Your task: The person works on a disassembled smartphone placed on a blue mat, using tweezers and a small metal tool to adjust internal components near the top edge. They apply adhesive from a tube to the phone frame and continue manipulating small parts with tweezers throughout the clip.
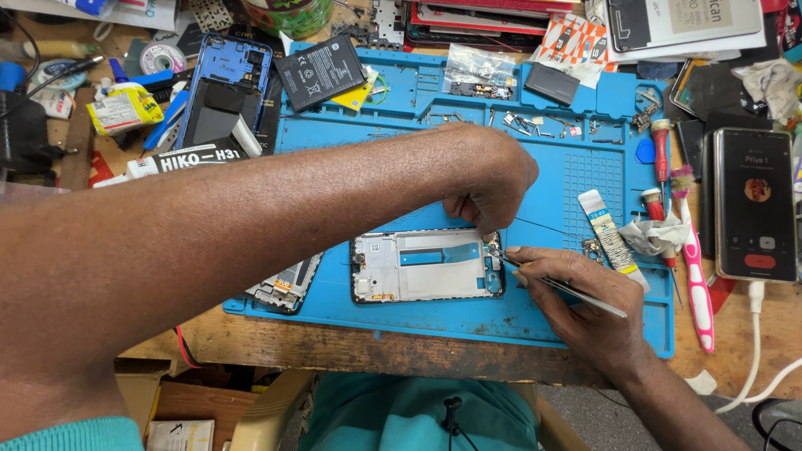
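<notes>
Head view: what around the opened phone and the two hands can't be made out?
- Part at the tweezers tip: too small to identify.
- Left hand fingers: curled under, so what they pinch is hidden.
- Opened phone right end: partly covered by both hands.
- Second opened phone: mostly behind the left forearm.
- Right hand: forearm cut by the bottom edge.

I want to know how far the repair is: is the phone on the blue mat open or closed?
Open. The black-framed phone lies with its back cover off, its silver inner plate showing, on the blue silicone mat.
</notes>
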